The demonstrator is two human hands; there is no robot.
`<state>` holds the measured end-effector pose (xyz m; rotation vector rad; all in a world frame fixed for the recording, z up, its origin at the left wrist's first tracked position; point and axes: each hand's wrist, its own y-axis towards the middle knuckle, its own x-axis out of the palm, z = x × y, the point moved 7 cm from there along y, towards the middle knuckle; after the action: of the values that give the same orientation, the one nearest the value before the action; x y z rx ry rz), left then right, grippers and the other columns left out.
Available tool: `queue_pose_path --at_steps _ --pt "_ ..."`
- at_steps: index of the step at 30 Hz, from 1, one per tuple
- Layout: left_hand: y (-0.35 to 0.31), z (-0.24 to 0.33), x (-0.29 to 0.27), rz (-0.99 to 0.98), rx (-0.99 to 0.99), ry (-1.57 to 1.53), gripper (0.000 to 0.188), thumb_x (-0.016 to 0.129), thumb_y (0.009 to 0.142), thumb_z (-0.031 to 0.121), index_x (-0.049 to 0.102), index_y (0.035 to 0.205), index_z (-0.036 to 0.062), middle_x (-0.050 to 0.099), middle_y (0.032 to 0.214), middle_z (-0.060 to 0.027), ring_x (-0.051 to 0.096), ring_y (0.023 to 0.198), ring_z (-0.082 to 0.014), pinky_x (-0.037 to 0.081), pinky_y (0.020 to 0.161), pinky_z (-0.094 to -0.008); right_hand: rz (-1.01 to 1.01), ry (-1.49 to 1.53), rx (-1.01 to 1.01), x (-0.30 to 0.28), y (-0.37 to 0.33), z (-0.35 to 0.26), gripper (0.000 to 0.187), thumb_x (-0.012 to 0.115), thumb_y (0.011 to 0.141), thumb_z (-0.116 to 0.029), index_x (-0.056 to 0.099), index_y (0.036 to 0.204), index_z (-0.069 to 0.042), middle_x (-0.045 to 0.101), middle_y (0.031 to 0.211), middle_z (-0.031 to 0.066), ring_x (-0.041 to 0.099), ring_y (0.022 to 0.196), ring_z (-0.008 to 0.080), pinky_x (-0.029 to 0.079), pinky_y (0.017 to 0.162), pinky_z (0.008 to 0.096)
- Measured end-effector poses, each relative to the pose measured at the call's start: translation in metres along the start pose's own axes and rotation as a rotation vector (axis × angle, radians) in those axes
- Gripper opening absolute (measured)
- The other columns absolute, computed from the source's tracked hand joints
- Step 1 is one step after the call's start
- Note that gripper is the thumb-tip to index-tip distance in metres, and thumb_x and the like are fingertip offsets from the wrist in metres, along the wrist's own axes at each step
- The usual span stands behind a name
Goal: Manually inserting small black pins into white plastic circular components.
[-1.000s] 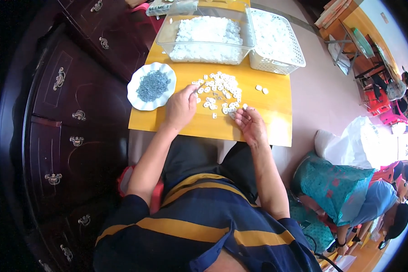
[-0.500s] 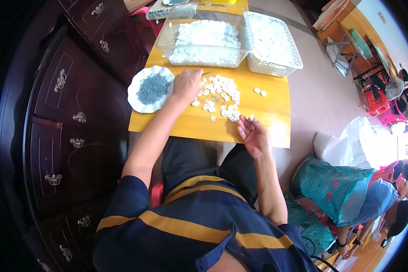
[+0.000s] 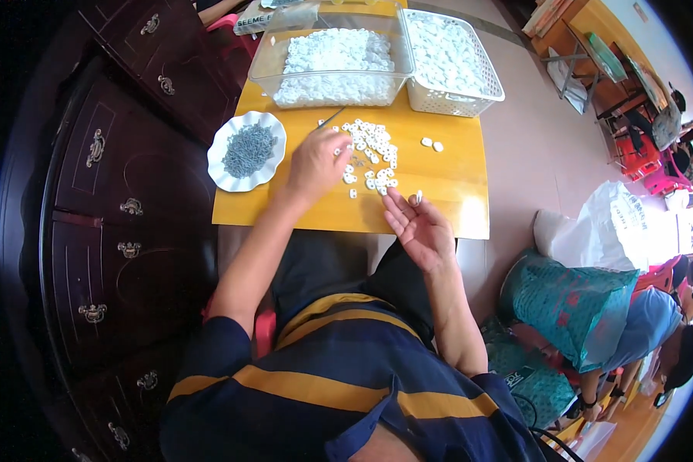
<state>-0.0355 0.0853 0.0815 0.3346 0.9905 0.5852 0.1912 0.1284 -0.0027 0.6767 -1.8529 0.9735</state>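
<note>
My left hand (image 3: 316,165) is closed around a thin dark tool (image 3: 332,118), whose free end sticks out past the knuckles toward the far right; its kind is unclear. The fingertips hang beside a scatter of small white plastic pieces with holes (image 3: 373,142). My right hand (image 3: 425,237) is palm up at the near table edge, a small white piece (image 3: 419,197) pinched upright at its fingertips. Its other fingers are loosely bent, close to the nearest pieces. On the left, a white wavy-edged plate (image 3: 217,159) holds a heap of small grey pin-like parts (image 3: 249,150).
A clear plastic bin (image 3: 262,68) and a white perforated basket (image 3: 470,105), both full of white pieces, stand at the table's far side. Two white pieces (image 3: 432,144) lie apart at right. Dark drawers (image 3: 131,223) flank my left; bags (image 3: 570,308) and people are at right.
My left hand has come nearer to me, and its tool now slants away instead of pointing right. My right hand stays near the table edge. The whole view has shifted slightly.
</note>
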Motion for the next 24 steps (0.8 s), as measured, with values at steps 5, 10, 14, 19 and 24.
queue_pose_path --at_steps 5,10,14,19,24 --pt "-0.04 0.078 0.009 -0.165 -0.012 -0.31 0.016 0.075 0.087 0.011 0.076 0.102 0.0061 0.073 0.096 -0.0107 0.07 0.09 -0.0308 0.056 0.079 -0.0385 0.015 0.029 0.01 0.001 0.0 0.007 0.021 0.054 0.106 -0.017 0.067 0.103 -0.001 0.061 0.14 0.0278 0.06 0.13 0.0377 0.048 0.113 0.0497" --pt "-0.061 0.089 0.022 -0.067 0.027 -0.249 0.01 0.073 0.085 0.013 0.074 0.093 0.0081 0.07 0.093 -0.0113 0.069 0.087 -0.0325 0.056 0.074 -0.0419 -0.034 -0.049 0.002 0.004 0.0 0.012 0.02 0.054 0.106 -0.017 0.066 0.107 -0.001 0.067 0.131 0.0212 0.066 0.114 0.0294 0.053 0.103 0.0423" --pt "-0.072 0.091 0.029 -0.072 0.074 -0.227 0.01 0.074 0.084 0.011 0.075 0.094 0.0085 0.069 0.091 -0.0099 0.069 0.085 -0.0317 0.057 0.073 -0.0406 -0.015 -0.12 -0.007 0.011 -0.007 0.024 0.02 0.053 0.107 -0.017 0.065 0.11 -0.002 0.071 0.118 0.0138 0.068 0.108 0.0248 0.054 0.098 0.0387" --pt "-0.084 0.091 0.031 -0.122 0.085 -0.095 0.003 0.07 0.087 0.009 0.069 0.086 0.0071 0.063 0.082 -0.0108 0.067 0.078 -0.0321 0.055 0.068 -0.0428 -0.034 -0.128 0.036 -0.009 -0.001 0.038 0.029 0.054 0.107 -0.021 0.061 0.124 0.001 0.068 0.121 0.0127 0.063 0.112 0.0235 0.05 0.098 0.0375" --pt "-0.091 0.081 0.032 -0.093 0.07 -0.077 0.009 0.07 0.086 0.011 0.062 0.083 0.0075 0.062 0.081 -0.0108 0.065 0.076 -0.033 0.053 0.065 -0.0442 0.13 -0.153 -0.03 -0.027 0.006 0.047 0.021 0.054 0.107 -0.018 0.062 0.117 -0.002 0.069 0.115 0.0096 0.065 0.106 0.021 0.051 0.097 0.0351"
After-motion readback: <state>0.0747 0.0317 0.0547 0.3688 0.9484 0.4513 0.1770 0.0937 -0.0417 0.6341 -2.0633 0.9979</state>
